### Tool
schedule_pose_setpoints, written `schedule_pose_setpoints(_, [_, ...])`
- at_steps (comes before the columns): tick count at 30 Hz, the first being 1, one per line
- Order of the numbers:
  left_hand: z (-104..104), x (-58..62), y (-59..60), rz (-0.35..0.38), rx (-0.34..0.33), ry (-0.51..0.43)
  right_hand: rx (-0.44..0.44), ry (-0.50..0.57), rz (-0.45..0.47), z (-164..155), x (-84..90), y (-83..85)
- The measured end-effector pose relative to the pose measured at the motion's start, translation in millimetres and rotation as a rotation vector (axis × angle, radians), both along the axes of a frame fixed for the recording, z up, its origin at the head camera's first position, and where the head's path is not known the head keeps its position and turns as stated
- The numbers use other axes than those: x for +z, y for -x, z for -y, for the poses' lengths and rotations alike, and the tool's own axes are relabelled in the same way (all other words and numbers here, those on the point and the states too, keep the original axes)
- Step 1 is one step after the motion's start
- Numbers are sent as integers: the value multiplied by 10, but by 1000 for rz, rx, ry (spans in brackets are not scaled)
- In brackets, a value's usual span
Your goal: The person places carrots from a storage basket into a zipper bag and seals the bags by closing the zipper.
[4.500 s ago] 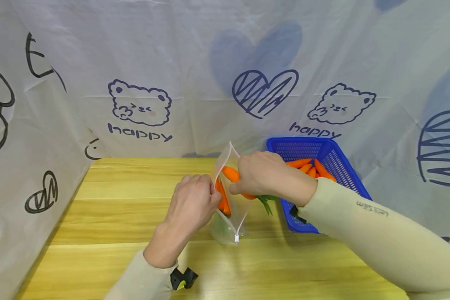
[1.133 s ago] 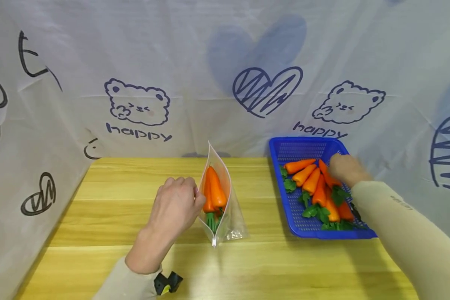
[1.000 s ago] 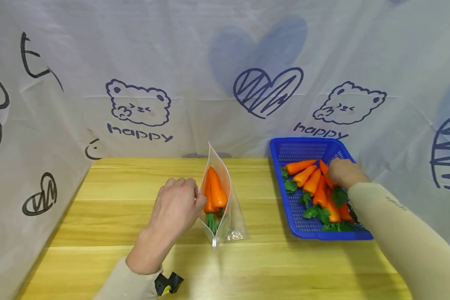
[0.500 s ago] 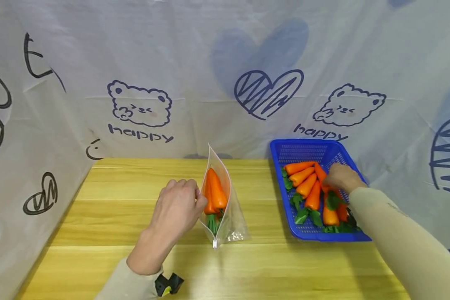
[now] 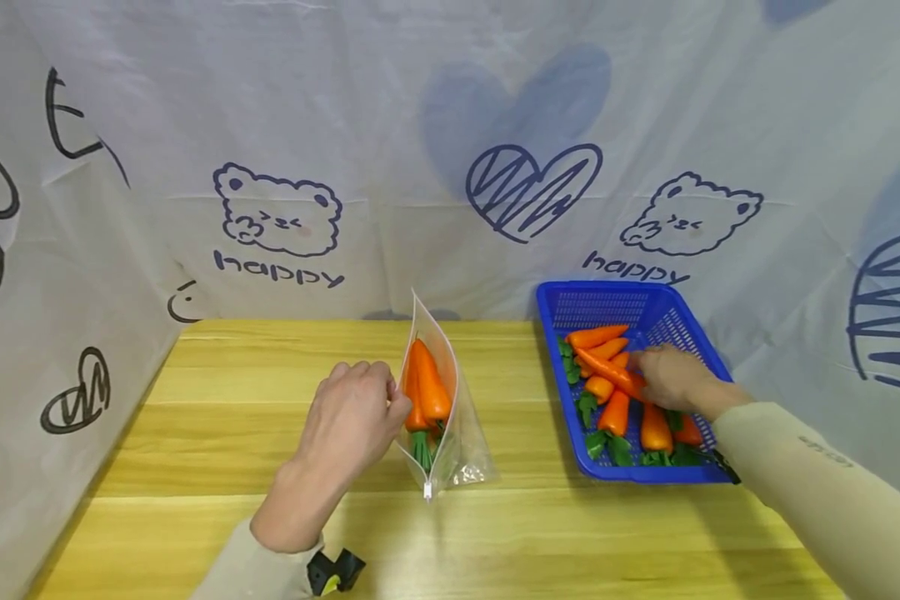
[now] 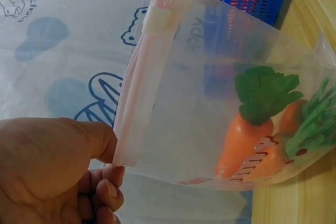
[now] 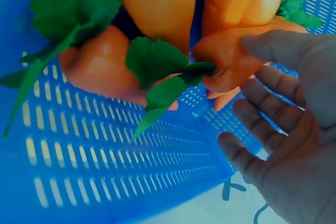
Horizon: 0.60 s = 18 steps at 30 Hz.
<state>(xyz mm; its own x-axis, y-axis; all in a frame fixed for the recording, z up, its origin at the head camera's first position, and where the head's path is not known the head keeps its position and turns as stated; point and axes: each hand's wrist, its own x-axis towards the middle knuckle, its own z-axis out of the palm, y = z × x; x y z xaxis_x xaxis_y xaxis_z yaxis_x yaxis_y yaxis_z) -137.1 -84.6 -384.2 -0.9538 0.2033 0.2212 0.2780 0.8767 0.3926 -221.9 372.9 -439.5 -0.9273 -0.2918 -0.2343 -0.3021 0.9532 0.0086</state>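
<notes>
Pinching clear zip bag point(image 5: 450, 417) rim, left hand point(image 5: 352, 414); right hand point(image 5: 671, 379), fingers loose, touches glossy tapered carrot point(image 5: 607, 372) in blue mesh basket point(image 5: 648, 308), centre-right.

Two bare hands, the left hand point(image 5: 352, 412) and the right hand point(image 5: 671, 379), emerge from long, close-fitting beige sleeves that end at the wrists. The right sleeve point(image 5: 825, 492) carries a small line of dark printed lettering along the forearm, too small to read with certainty. At the cuff of the left sleeve point(image 5: 251, 571) sits a small black device with a yellow-green detail point(image 5: 333, 571), apparently a wrist-worn camera mount. A similar dark fitting shows at the right wrist point(image 5: 723, 475). Fingernails are short and unpainted.
</notes>
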Motion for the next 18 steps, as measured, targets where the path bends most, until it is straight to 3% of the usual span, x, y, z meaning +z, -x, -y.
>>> schedule_pose_setpoints(6, [8,1,-14,3,0,1,-14,-31,-24,45,-56,13])
schedule_pose_setpoints(18, [12,10,-25,10,-1,0,-99,-55,23,76,-107,76])
